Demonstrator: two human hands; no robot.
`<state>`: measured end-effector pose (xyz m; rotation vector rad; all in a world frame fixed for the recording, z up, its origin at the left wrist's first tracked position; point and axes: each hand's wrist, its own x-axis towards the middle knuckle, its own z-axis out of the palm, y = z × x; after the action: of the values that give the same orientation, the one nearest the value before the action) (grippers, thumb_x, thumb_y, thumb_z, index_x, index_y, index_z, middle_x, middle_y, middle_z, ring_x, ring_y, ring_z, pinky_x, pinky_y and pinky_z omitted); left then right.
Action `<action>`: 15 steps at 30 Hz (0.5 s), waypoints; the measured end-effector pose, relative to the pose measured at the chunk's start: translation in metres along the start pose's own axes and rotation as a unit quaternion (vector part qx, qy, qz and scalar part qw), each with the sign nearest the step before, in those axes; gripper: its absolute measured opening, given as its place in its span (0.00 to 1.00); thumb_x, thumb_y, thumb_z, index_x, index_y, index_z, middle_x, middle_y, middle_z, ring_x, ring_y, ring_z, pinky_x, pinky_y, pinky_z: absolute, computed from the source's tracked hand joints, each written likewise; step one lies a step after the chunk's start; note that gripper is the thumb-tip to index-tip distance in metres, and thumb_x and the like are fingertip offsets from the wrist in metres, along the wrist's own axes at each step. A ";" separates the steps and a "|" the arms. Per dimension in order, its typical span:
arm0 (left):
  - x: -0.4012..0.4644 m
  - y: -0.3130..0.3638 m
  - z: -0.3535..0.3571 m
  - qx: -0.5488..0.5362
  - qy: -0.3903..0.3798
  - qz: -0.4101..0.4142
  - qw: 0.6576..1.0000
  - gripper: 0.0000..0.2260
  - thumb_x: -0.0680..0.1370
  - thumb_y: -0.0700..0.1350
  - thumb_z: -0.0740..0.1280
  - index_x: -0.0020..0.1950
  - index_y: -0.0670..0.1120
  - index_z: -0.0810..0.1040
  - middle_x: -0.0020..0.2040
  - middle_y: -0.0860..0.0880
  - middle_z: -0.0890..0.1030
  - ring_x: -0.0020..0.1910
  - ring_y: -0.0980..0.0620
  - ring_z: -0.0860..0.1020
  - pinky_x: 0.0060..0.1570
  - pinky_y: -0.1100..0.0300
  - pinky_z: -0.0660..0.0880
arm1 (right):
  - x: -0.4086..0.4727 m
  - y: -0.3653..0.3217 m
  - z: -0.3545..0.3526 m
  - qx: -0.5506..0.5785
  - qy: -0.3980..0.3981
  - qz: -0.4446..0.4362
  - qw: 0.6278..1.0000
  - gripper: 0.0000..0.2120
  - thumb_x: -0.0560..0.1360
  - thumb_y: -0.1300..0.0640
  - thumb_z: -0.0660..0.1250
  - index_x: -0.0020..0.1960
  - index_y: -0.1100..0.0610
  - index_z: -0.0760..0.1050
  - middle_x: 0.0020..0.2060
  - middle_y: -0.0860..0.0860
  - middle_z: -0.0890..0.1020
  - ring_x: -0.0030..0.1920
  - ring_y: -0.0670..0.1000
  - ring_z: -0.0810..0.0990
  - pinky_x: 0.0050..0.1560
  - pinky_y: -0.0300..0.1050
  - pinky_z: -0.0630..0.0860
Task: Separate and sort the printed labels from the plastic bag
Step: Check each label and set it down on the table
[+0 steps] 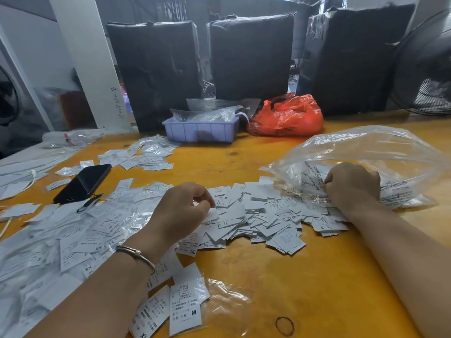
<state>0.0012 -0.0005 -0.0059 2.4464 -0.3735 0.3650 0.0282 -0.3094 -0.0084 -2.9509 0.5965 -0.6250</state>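
A heap of small white printed labels (263,215) spills across the yellow table (280,276) from the mouth of a big clear plastic bag (366,147) at the right. My left hand (180,211) rests on the heap's left side, its fingers curled and pinching a white label. My right hand (351,184) sits at the bag's opening with fingers curled into the labels and plastic there. More labels marked S, XS, XL and M (185,311) lie spread over the left and near side of the table.
A black phone (83,182) lies at the left among labels. A lilac tray (200,130) with bagged items and a red plastic bag (288,118) stand at the back, before three black wrapped bundles (251,57). A fan (424,67) is far right. A rubber band (284,326) lies near me.
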 end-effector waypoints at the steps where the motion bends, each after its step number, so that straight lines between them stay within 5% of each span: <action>1: 0.000 0.000 0.000 0.000 -0.003 0.002 1.000 0.10 0.75 0.39 0.64 0.39 0.52 0.81 0.40 0.58 0.79 0.31 0.69 0.73 0.30 0.68 0.62 | 0.000 0.001 0.001 0.008 0.006 0.003 1.000 0.08 0.75 0.62 0.63 0.48 0.56 0.80 0.46 0.53 0.82 0.50 0.57 0.78 0.57 0.50 0.66; 6: -0.001 0.001 0.001 -0.008 -0.015 0.003 1.000 0.11 0.75 0.39 0.64 0.39 0.52 0.81 0.40 0.58 0.79 0.32 0.71 0.73 0.28 0.71 0.61 | -0.001 0.002 0.004 -0.006 -0.012 0.003 1.000 0.14 0.76 0.64 0.61 0.60 0.57 0.75 0.57 0.56 0.79 0.59 0.59 0.72 0.59 0.52 0.66; 15: -0.002 0.001 0.004 -0.027 -0.022 0.006 0.999 0.11 0.74 0.38 0.65 0.40 0.52 0.83 0.39 0.57 0.81 0.32 0.67 0.75 0.30 0.67 0.65 | 0.002 0.004 0.005 0.049 0.043 0.029 0.997 0.09 0.75 0.60 0.63 0.43 0.56 0.83 0.45 0.56 0.81 0.53 0.59 0.73 0.53 0.51 0.64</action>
<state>0.0001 -0.0033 -0.0088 2.4031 -0.4112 0.3022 0.0307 -0.3144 -0.0126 -2.8175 0.6358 -0.7565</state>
